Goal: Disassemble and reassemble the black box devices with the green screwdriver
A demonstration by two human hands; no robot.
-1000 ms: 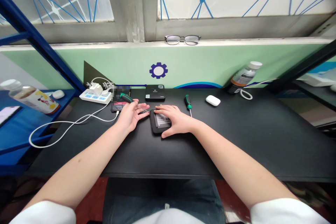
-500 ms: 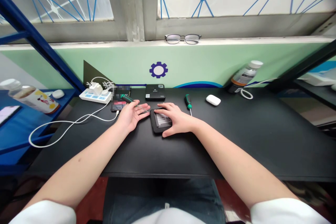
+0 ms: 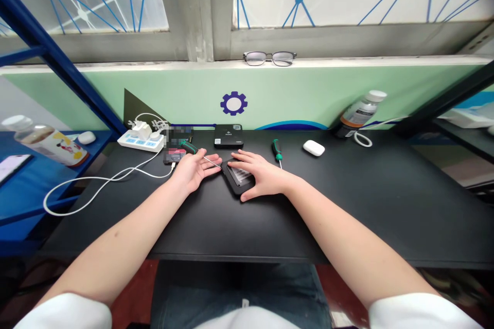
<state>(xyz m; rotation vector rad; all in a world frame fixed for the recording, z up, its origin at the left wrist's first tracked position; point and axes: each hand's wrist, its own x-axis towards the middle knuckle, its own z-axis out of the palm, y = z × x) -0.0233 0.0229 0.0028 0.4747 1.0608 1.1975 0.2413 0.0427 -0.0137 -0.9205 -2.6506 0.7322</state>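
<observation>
A green-handled screwdriver (image 3: 189,146) is held in my left hand (image 3: 194,171), thumb against its shaft and the other fingers stretched out palm up. Its tip meets the far left corner of a small black square box (image 3: 236,183), which has a pale printed label on top. Over the box lies my right hand (image 3: 262,174), gripping it with the fingers across its far side and the thumb at the near edge. That hand covers the right part of the box.
Behind the hands stand a flat black box (image 3: 228,136) and a second green screwdriver (image 3: 277,149). A white earbud case (image 3: 314,148) lies to the right. A power strip (image 3: 139,140), a white cable (image 3: 111,179) and a memory card package (image 3: 175,156) are at left. A bottle (image 3: 363,112) leans at the back right.
The black box has turned a little on the table, its near edge swinging right under my right hand. The screwdriver in my left hand has shifted slightly, its tip staying at the box.
</observation>
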